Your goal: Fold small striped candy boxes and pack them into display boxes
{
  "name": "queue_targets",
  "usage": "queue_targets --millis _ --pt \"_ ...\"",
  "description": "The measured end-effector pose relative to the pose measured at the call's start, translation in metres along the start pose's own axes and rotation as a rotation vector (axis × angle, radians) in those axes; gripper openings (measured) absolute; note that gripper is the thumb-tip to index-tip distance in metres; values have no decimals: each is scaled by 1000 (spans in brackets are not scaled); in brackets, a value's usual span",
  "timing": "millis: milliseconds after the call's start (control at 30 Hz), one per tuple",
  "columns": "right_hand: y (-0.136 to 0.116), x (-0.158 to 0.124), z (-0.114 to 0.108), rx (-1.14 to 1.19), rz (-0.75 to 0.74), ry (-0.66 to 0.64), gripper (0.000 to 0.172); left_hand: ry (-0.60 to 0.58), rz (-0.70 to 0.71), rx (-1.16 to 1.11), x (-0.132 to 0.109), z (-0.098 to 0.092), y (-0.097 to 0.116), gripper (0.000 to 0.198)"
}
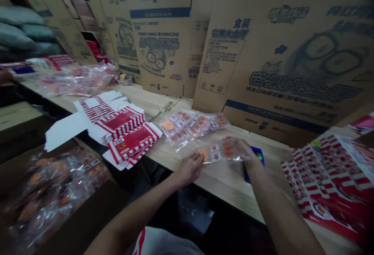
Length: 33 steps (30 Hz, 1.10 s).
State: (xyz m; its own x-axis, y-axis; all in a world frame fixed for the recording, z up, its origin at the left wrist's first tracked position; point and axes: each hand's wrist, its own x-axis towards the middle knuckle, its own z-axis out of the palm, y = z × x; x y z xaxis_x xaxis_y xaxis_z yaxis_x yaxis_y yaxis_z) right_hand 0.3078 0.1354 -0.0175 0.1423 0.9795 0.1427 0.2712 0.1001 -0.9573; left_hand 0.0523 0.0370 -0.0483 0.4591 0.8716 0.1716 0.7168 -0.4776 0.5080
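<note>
A clear plastic bag of orange sweets (pixel 214 152) lies flat on the wooden table (pixel 222 181) in front of me. My left hand (pixel 189 168) pinches its near left end. At the bag's right end my right hand (pixel 241 152) is closed on the plastic, resting over a blue object (pixel 258 155). Just behind lies a small heap of similar clear bags (pixel 193 125).
Flat red-and-white striped cartons (pixel 124 130) are stacked at the left, another spread of them (pixel 327 181) at the right. Large printed cardboard boxes (pixel 286 56) wall off the table's back. More bagged sweets (pixel 52 192) fill a box at lower left.
</note>
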Motion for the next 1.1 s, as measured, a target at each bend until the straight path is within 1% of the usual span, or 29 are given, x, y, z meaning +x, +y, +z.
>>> queue_targets --millis 67,100,133,167,200,233,267,300,333,367,400,467,500,567,600,633,700,767,833,900,933,967,1000,1033,1100 --pt "-15 -1 -14 -4 -45 86 34 3 -31 -3 4 -29 -6 23" --pt "-25 -7 -18 -14 -92 134 36 -1 -45 -4 6 -42 -7 21" --pt "-34 -15 -19 -53 -174 145 38 -10 -55 -6 8 -53 -7 21" --pt "-44 -26 -16 -129 -291 97 42 -25 -59 -7 10 -61 -6 22" --pt "-52 -40 -10 -242 -435 -9 48 -45 -59 -8 13 -66 -4 23" --pt "-58 -54 0 -391 -592 -175 53 -67 -59 -9 15 -69 -3 24" --pt "-62 -68 11 -544 -721 -341 52 -88 -61 -7 16 -72 -3 26" --pt "-64 -80 23 -688 -808 -462 44 -106 -70 -2 17 -75 -4 28" --pt "-63 -89 34 -804 -848 -529 33 -117 -88 8 16 -80 -9 31" --pt "-60 -95 43 -895 -861 -548 25 -119 -119 24 13 -88 -17 37" --pt "-56 -97 49 -961 -861 -539 23 -112 -163 47 8 -98 -28 45" --pt "-47 -96 54 -1024 -859 -504 28 -78 -296 117 -8 -126 -58 70" --pt "-44 -94 54 -1033 -867 -494 31 -48 -388 166 -18 -141 -75 82" --pt "-42 -91 49 -1035 -868 -481 42 -10 -586 278 -38 -169 -111 104" --pt "-43 -90 45 -1032 -855 -481 50 -13 -666 323 -47 -179 -128 113" --pt "-45 -91 42 -1026 -834 -487 57 -31 -721 356 -53 -186 -143 119" --pt "-49 -94 34 -1030 -774 -499 69 -74 -783 401 -61 -194 -167 125" --pt "-51 -99 25 -1051 -709 -493 78 -110 -798 425 -66 -197 -178 123" --pt "-47 -102 13 -1061 -630 -453 80 -123 -788 460 -75 -198 -176 119" --pt "-41 -104 -2 -1016 -529 -385 73 -92 -729 529 -88 -196 -158 115" --pt "-39 -104 -9 -973 -477 -343 67 -68 -660 567 -95 -191 -144 113" --pt "-37 -104 -16 -919 -431 -299 60 -41 -573 595 -101 -184 -126 113" --pt "-36 -103 -23 -857 -394 -258 55 -38 -457 596 -105 -174 -108 115" --pt "-36 -102 -29 -791 -365 -222 51 -61 -328 584 -107 -161 -89 116" --pt "-39 -100 -41 -659 -321 -182 48 -116 -128 557 -103 -129 -55 117"
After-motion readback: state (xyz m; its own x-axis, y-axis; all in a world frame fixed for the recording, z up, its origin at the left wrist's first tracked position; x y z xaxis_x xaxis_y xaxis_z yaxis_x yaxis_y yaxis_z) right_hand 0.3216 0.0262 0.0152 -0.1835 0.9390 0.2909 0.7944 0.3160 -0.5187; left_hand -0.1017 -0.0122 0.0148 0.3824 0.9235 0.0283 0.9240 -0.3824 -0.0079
